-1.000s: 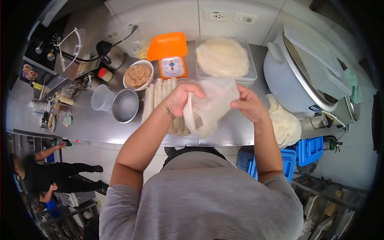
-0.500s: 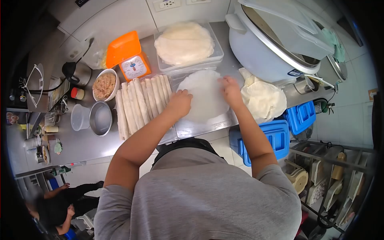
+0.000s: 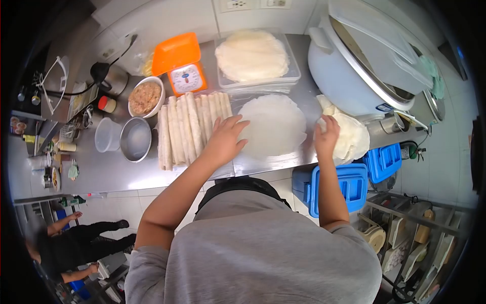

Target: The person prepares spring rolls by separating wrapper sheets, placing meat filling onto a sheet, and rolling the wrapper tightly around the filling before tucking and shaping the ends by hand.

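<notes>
A thin, round white wrapper (image 3: 273, 124) lies flat on the steel counter in front of me. My left hand (image 3: 227, 138) is at its left edge, fingers spread, holding nothing. Beside that hand are several long pale rolls (image 3: 187, 126) laid side by side. My right hand (image 3: 326, 133) is closed at the left edge of a crumpled pile of cream-coloured sheets (image 3: 350, 136), fingers bent together; a bit of white shows at the fingertips. Behind the wrapper, a clear plastic tray (image 3: 296, 76) holds a stack of round wrappers (image 3: 252, 55).
At the left stand a bowl of minced filling (image 3: 145, 98), an orange scale (image 3: 187, 79), a metal bowl (image 3: 135, 139) and a plastic tub (image 3: 108, 135). A large white container (image 3: 344, 76) is at the right, blue bins (image 3: 340, 187) below. Another person (image 3: 76, 245) is at the far left.
The wrapper went from being held up to lying flat on the counter. My right hand has moved right, from the wrapper to the crumpled pile. My left hand has opened beside the wrapper.
</notes>
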Motion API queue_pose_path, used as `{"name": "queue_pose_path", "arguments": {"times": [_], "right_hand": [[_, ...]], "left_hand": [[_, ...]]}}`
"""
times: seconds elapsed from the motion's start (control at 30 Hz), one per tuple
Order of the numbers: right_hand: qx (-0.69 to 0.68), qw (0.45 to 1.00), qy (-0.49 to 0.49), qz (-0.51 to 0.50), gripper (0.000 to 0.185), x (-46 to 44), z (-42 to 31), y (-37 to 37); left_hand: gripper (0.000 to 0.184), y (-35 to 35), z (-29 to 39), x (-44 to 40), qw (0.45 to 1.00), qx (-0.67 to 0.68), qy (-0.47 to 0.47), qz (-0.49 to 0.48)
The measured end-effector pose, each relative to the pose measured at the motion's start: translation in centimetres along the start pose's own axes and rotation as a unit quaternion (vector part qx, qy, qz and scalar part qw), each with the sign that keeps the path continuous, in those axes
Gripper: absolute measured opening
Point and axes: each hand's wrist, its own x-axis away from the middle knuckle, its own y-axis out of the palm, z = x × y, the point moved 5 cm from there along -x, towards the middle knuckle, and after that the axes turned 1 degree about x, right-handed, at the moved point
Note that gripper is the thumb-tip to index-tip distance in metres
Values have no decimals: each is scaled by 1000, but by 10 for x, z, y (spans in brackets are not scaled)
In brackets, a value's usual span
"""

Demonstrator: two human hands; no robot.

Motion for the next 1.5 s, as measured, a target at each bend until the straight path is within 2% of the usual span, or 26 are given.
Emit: {"name": "queue_pose_path", "arguments": {"times": [0.07, 0.17, 0.27, 0.33, 0.4, 0.47, 0.53, 0.6, 0.63, 0.67, 0.73, 0.8, 0.87, 1.0, 1.13, 1.17, 1.27, 1.37, 1.43, 1.5], "right_hand": [[-9, 1000, 22, 10, 34, 2, -8, -8], [-25, 1000, 15, 8, 32, -2, -45, 1], [-115, 993, -18, -38, 31, -14, -122, 31], [-141, 985, -76, -64, 30, -22, -185, 41], [-202, 967, -81, -134, 28, -22, -239, 70], [-266, 932, -157, -189, 28, -14, -303, 108], [-314, 871, -268, -267, 31, -9, -387, 133], [-300, 837, -341, -305, 40, -8, -450, 177], [-264, 849, -350, -295, 46, -10, -468, 216], [-229, 859, -359, -285, 52, -14, -478, 256], [-117, 856, -362, -349, 57, -35, -499, 319], [-57, 860, -332, -382, 60, -42, -506, 349], [-52, 878, -271, -392, 59, -40, -500, 360], [-23, 901, -267, -341, 47, -29, -505, 366], [-84, 879, -293, -368, 36, -65, -507, 383], [-93, 871, -296, -380, 34, -77, -511, 377], [-197, 877, -293, -327, 25, -108, -536, 322], [-91, 869, -275, -401, 36, -110, -545, 313], [-63, 840, -332, -426, 40, -87, -546, 336], [-62, 835, -361, -411, 45, -66, -530, 363]], "left_hand": [[44, -30, -9, 38, 998, 49, -9, 36], [36, -57, -29, 107, 987, 109, -69, 99], [32, -66, -53, 171, 962, 157, -142, 173], [30, -70, -60, 199, 949, 167, -187, 191], [29, -69, -69, 216, 934, 199, -217, 202], [28, -69, -76, 224, 927, 218, -224, 208], [26, -72, -81, 228, 922, 234, -217, 219], [25, -77, -85, 233, 916, 249, -221, 224], [24, -83, -86, 237, 913, 255, -221, 231], [24, -89, -86, 243, 906, 262, -230, 239], [24, -93, -93, 263, 901, 245, -240, 265], [23, -93, -102, 290, 887, 237, -269, 292], [22, -85, -113, 323, 865, 236, -311, 316], [21, -62, -133, 371, 813, 253, -391, 350], [22, -71, -143, 372, 808, 257, -390, 358], [22, -72, -149, 370, 812, 255, -385, 357], [23, -76, -160, 354, 814, 267, -373, 356], [24, -78, -166, 332, 823, 279, -349, 349], [24, -78, -165, 317, 830, 286, -337, 340], [25, -78, -159, 306, 837, 298, -324, 327]]}}
